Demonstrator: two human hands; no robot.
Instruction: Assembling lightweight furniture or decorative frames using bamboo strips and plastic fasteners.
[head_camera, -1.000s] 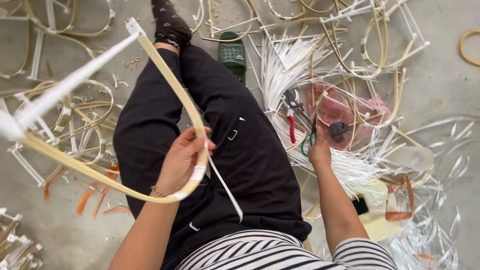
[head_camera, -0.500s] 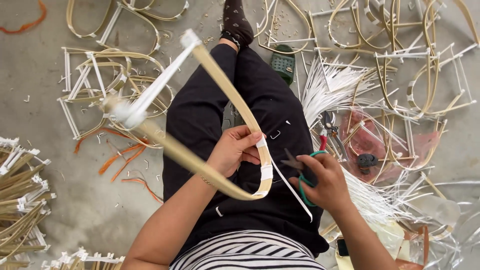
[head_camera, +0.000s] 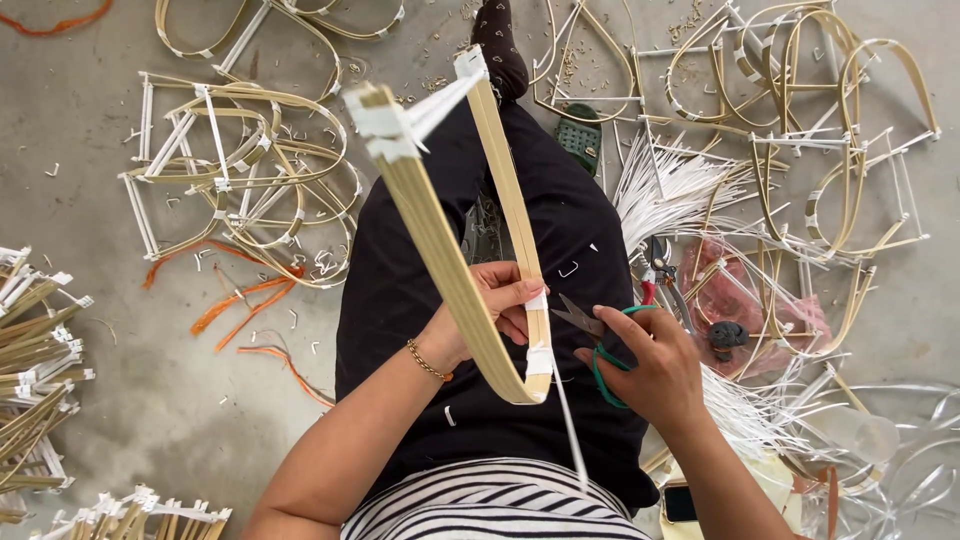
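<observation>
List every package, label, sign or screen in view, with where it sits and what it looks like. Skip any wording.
Plastic bag: on the floor right of the person's legs, under bent frames; crumpled, clear with a pink tint.
Phone: on the floor by the right forearm, at the bottom edge; dark rectangular screen, partly hidden.
Labels or signs: none visible; the white bands on the bamboo frame held by the left hand are plain wrapping.
</observation>
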